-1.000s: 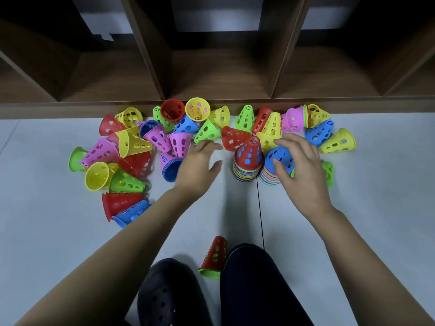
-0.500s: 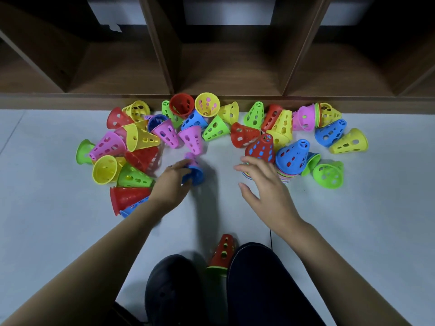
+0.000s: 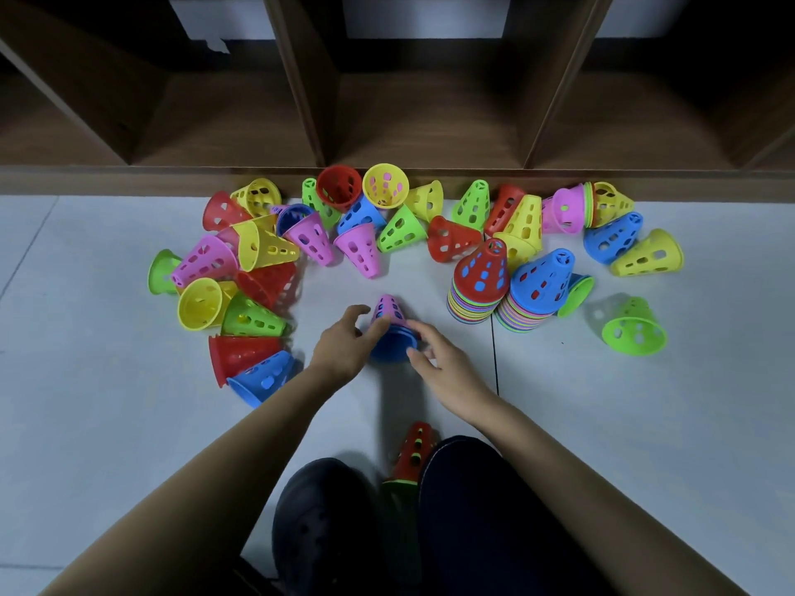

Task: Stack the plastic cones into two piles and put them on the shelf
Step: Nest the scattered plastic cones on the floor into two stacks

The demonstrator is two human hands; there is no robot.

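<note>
Cones (image 3: pixel 266 249) lie loose around the piles (image 3: pixel 479 277); just left of the piles we hold a pink cone (image 3: pixel 388 309) nested on a blue cone (image 3: pixel 393 345), left hand (image 3: pixel 344 352) and right hand (image 3: pixel 449 372) curled round them.

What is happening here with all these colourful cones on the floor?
A person is stacking plastic cones on the floor. The left hand grips a pink cone nested over a blue cone, whose rim the right hand pinches. Two piles stand to the right: a red-topped pile and a blue-topped pile. Many loose cones lie before the shelf; neither pile is on it yet.
</note>
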